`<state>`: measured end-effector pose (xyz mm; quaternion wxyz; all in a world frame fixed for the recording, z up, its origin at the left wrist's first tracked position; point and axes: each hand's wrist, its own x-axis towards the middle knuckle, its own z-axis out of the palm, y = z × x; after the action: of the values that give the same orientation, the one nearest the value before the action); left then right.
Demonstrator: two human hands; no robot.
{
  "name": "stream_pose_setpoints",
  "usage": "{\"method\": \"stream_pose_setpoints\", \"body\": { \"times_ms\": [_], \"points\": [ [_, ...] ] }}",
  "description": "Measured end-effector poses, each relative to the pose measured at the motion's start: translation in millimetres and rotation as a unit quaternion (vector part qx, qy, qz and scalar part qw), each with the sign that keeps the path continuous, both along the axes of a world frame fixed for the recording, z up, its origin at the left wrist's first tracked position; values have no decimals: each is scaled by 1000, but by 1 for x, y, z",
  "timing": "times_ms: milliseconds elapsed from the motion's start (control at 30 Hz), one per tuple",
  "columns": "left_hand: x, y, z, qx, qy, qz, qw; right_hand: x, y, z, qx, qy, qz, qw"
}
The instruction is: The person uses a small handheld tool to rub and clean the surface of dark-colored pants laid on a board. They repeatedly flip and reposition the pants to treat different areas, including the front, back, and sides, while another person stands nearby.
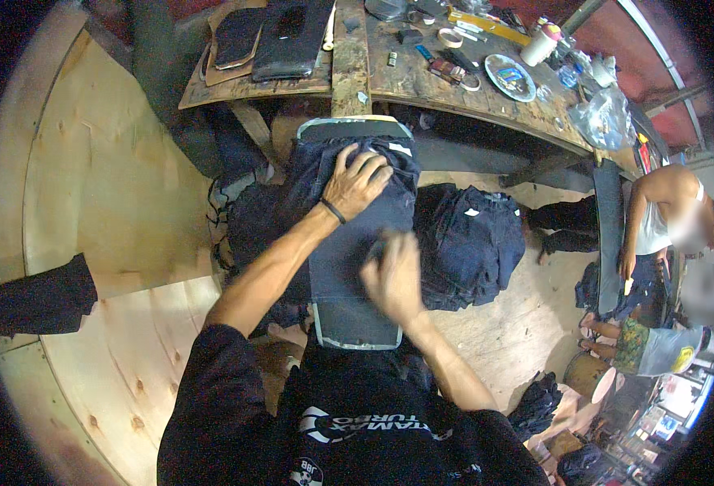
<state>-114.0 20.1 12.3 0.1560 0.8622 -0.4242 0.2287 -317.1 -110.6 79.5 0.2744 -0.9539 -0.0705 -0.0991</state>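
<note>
A dark navy garment [357, 267], apparently trousers, is drawn over a long narrow board [357, 328] with pale edging in front of me. The board's two ends show beyond the cloth. My left hand [359, 182] presses on the garment near its far end, fingers bent and spread apart, next to a small white tag [400, 149]. Over the right side of the garment, my right hand [395, 275] is smeared by motion. Something dark shows at its fingers, too blurred to name.
A wooden workbench [422, 85] stands beyond the board, bearing a plate [510, 78] of small items, a white bottle [541, 44] and tape. Piled dark garments [470, 243] lie right of the board. Another person [656, 211] works at far right beside another board [608, 235].
</note>
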Motion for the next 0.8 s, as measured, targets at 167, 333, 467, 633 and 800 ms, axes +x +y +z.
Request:
{"method": "stream_pose_setpoints", "body": {
  "times_ms": [167, 333, 467, 633, 800],
  "points": [
    [10, 15, -14, -67, 175, 18, 982, -12, 35, -30, -29, -14, 94, 995],
    [43, 15, -1, -134, 10, 9, 991, 21, 39, -50, -20, 40, 132, 990],
    [70, 7, -4, -4, 255, 73, 964, 64, 37, -53, 4, 11, 187, 982],
    [100, -1, -15, 26, 240, 16, 970, 141, 35, -57, -8, 14, 172, 985],
    [111, -1, -15, 6, 178, 3, 984, 96, 42, -60, -37, 89, 162, 982]
  ]
}}
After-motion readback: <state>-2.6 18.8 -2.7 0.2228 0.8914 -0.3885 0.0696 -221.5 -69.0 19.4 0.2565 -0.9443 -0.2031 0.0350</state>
